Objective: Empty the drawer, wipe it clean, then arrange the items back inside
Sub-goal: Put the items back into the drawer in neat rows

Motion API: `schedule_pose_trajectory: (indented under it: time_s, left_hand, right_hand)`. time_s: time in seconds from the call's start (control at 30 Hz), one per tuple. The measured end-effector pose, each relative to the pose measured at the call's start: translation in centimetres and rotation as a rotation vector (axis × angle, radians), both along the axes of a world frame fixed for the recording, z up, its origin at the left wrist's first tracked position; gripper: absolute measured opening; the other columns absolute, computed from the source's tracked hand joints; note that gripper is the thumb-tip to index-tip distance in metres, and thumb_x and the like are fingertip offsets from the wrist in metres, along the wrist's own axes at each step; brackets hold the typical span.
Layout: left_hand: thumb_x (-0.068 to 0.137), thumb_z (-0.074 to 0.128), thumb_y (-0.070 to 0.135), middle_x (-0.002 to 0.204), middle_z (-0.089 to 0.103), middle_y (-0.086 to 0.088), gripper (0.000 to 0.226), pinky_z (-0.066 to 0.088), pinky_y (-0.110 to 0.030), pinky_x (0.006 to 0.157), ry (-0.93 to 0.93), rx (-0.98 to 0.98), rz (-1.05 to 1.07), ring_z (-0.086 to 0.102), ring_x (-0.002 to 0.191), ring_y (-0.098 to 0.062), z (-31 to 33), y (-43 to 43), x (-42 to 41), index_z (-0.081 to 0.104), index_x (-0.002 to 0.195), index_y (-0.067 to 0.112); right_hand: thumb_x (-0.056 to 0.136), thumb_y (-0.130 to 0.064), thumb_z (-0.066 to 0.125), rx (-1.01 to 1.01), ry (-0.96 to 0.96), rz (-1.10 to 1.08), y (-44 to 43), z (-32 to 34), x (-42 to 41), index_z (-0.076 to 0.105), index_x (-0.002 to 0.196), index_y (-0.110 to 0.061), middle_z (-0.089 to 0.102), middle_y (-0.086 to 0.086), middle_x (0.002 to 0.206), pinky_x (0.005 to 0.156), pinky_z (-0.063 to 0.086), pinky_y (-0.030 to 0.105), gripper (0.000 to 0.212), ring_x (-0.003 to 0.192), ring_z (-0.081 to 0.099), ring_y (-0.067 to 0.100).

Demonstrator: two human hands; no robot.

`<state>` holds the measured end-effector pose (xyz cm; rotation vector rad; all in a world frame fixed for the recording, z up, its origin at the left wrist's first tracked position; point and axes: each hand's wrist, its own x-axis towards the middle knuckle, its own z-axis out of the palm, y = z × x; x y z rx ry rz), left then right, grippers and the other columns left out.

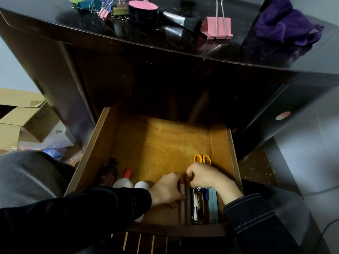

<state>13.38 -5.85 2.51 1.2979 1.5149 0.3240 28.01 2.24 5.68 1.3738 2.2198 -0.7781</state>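
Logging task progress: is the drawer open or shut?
Open: the drawer is pulled out, its wooden floor exposed with scissors lying inside.

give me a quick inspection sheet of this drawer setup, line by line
surface: open wooden drawer, its floor mostly bare; glossy dark desktop above.
job's things: at the drawer's near end, brown bottle, red-capped white bottle, brown stick, black patterned case, light blue box, orange-handled scissors; on the desktop, binder clips, large pink clip, pink-lidded tin, brush, purple cloth.
clutter: cardboard boxes on the floor, left.
hands: left hand grips the brown stick; right hand curled beside it, grip unclear.
cables: possibly a thin cord, lower right floor.
surroundings: grey floor; person's knee at left.
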Motion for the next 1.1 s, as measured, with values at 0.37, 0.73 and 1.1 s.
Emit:
schedule_pose_trajectory:
  time_s: [0.37, 0.73, 1.1]
  left_hand:
    - [0.082, 0.075, 0.004, 0.078, 0.063, -0.007, 0.037, 0.061, -0.051, 0.059, -0.015, 0.017, -0.039, 0.068, 0.059, -0.027, -0.4, 0.0, -0.1, 0.051, 0.109, 0.004]
    - [0.089, 0.068, 0.018, 0.078, 0.066, -0.009, 0.028, 0.056, -0.039, 0.049, 0.023, 0.089, -0.030, 0.060, 0.049, -0.020, 1.6, 0.6, -1.1, 0.053, 0.110, 0.009]
    - [0.095, 0.064, 0.035, 0.089, 0.064, 0.013, 0.008, 0.043, -0.013, 0.057, 0.030, 0.847, 0.086, 0.060, 0.071, 0.001, 14.9, 1.6, -6.7, 0.062, 0.102, 0.031]
  right_hand:
    - [0.085, -0.012, 0.067, 0.006, -0.013, 0.007, 0.0, 0.1, -0.1, 0.045, 0.068, -0.020, 0.038, 0.000, 0.065, 0.052, 0.031, 0.031, 0.029, 0.060, 0.039, 0.020]
    - [0.088, -0.024, 0.066, 0.099, 0.022, -0.060, -0.7, 1.2, -0.2, 0.059, 0.080, -0.016, 0.060, 0.001, 0.078, 0.062, 0.044, 0.035, 0.014, 0.072, 0.057, 0.023]
    - [0.094, -0.040, 0.061, 0.628, 0.552, -0.052, -3.6, 19.1, -1.5, 0.068, 0.091, -0.037, 0.066, -0.022, 0.088, 0.071, 0.052, 0.025, 0.008, 0.082, 0.061, -0.001]
